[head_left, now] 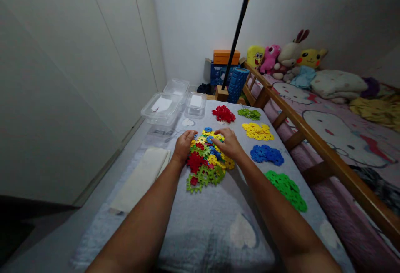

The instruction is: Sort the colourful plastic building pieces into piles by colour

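In the middle of the table lies a mixed pile of plastic gear and flower-shaped pieces (204,161) in red, yellow, blue and green. My left hand (184,146) rests against the pile's left side, fingers stretched forward and no piece visible in it. Over the right side is my right hand (229,143), its thumb and forefinger apart, close to a small blue piece (209,139). Single-colour heaps line the right: red pieces (223,114), light green pieces (249,114), yellow pieces (258,131), blue pieces (267,155) and green discs (286,191).
Clear plastic boxes (162,108) with white paper slips stand at the back left. A folded cream cloth (140,180) lies left of my left forearm. A wooden bed rail (300,129) runs along the right edge. Behind the table rises a black pole (239,27).
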Demonstrator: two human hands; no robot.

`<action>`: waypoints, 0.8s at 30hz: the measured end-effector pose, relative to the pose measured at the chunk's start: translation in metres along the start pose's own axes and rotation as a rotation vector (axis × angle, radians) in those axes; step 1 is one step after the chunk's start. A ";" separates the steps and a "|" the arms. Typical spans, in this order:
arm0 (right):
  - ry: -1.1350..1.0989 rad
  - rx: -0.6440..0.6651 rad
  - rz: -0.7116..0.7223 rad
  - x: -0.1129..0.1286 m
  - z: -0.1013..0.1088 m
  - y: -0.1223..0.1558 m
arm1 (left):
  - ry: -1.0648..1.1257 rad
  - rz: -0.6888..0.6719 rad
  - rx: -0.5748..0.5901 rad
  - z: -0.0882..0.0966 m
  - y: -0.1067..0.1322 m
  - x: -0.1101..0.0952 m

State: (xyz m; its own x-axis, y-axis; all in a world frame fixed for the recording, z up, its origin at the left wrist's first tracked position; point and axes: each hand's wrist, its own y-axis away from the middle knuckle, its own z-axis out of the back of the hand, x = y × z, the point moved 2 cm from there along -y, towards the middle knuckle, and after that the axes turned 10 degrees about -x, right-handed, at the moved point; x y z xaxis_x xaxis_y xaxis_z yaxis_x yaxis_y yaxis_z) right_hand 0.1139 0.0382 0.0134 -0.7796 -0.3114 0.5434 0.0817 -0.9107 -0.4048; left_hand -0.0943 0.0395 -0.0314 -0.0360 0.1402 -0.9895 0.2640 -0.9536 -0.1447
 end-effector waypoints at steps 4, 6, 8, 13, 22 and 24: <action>0.065 0.123 0.140 0.032 0.004 0.066 | 0.000 -0.005 0.005 0.001 0.003 -0.004; 0.089 0.152 0.218 0.045 0.004 0.093 | -0.002 -0.008 0.006 0.001 0.004 -0.004; 0.114 0.161 0.274 0.057 0.001 0.114 | -0.005 -0.010 0.007 0.001 0.004 -0.004; 0.156 0.135 0.339 0.074 -0.013 0.136 | 0.008 -0.019 0.010 0.002 0.003 -0.002; 0.181 0.108 0.326 0.066 -0.026 0.124 | 0.005 -0.008 0.029 0.002 0.003 -0.004; 0.191 0.088 0.311 0.062 -0.026 0.117 | 0.009 -0.006 0.033 0.001 0.002 -0.003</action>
State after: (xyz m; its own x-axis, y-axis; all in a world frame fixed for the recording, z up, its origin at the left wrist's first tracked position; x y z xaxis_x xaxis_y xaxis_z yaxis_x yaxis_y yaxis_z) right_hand 0.0589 -0.0807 -0.0200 -0.8104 -0.5280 0.2538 0.3792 -0.8030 -0.4598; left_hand -0.0950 0.0368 -0.0291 -0.0289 0.1486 -0.9885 0.2319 -0.9609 -0.1512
